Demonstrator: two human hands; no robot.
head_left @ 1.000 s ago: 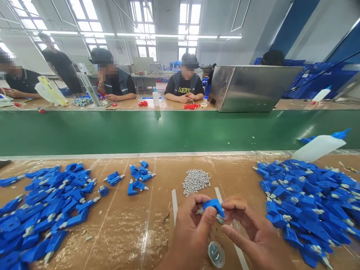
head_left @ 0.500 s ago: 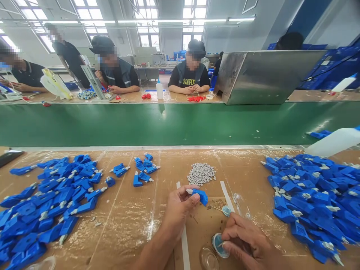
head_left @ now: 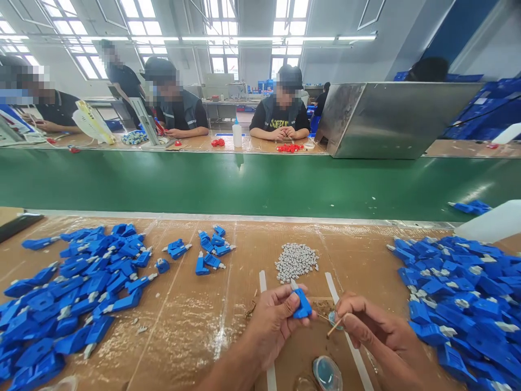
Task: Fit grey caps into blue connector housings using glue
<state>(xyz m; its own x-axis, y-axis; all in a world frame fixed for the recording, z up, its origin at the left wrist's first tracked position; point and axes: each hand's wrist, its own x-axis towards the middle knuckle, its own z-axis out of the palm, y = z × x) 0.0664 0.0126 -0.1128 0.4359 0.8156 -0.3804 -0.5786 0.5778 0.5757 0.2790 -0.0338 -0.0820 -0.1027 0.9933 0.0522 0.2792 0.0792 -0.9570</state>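
Between the thumb and fingers of my left hand [head_left: 273, 317] is a blue plastic part [head_left: 302, 303] with a pale grey tip, tilted upward. My right hand [head_left: 368, 326] pinches a thin wooden stick [head_left: 335, 327], its end pointing down and left, apart from the blue part. A small round tub of blue-green liquid [head_left: 326, 373] stands on the table below my hands. Partly behind my right fingers lies a second small blue-green dish [head_left: 334, 319] with a stick across it. Beyond my left hand is a heap of small grey pieces [head_left: 296, 262].
Large piles of blue parts lie at left [head_left: 87, 288] and right [head_left: 459, 298], with small groups [head_left: 214, 247] between. Past the table runs a green conveyor belt [head_left: 244, 184]. A white bottle [head_left: 492, 220] leans in at right. Co-workers sit opposite, near a metal housing [head_left: 378, 119].
My right hand has lifted the stick up from the tub toward the blue part. My left hand has turned the part so its grey tip points more upward. The view has shifted slightly.
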